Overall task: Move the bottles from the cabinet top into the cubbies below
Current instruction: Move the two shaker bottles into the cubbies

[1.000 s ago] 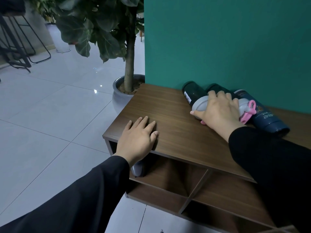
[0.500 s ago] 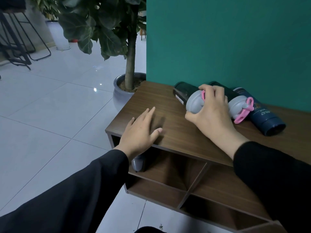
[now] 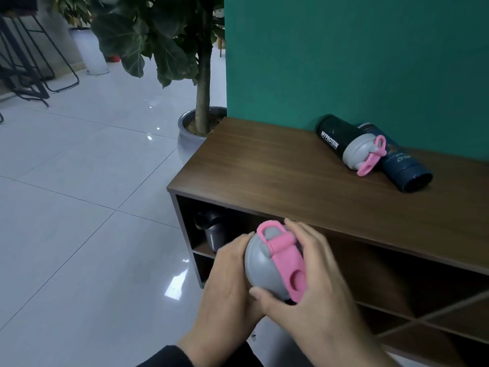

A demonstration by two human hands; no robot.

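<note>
Both hands wrapped round one shaker bottle (image 3: 275, 263), grey lid and pink loop facing up, held low in front of the upper-left cubby (image 3: 225, 234). Left hand (image 3: 227, 284) cupping the side, right hand (image 3: 315, 287) curled over the lid end, fingers closed on it.

Already a dark bottle (image 3: 214, 231) sitting in that cubby, so probably tight in there. Easy to clip the cabinet edge (image 3: 264, 205) going in, or knock the stored one over. Pink loop could snag too.

Up top, the MYPROTEIN shaker (image 3: 341, 140) and the navy bottle (image 3: 402, 165) lying on their sides, touching. Round bodies, so likely to roll off if bumped.
</note>
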